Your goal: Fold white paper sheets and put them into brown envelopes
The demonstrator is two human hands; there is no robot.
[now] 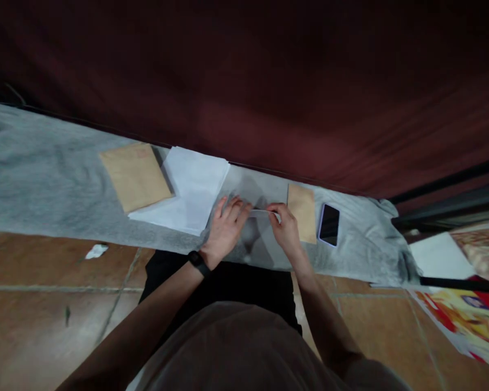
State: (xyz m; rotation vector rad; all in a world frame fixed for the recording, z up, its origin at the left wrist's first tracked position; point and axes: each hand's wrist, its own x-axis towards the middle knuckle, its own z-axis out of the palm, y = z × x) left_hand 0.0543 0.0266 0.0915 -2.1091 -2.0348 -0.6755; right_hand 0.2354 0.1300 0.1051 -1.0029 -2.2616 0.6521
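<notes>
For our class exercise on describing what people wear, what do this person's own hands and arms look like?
The left hand and right hand are ungloved, and both forearms are uncovered. A black wristband with a dark, roughly rectangular face circles the left wrist; the right has none visible.

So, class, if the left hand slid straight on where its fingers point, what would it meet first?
The left hand would likely cross the grey cloth and meet the dark red backdrop first; its depth is unclear.
</notes>
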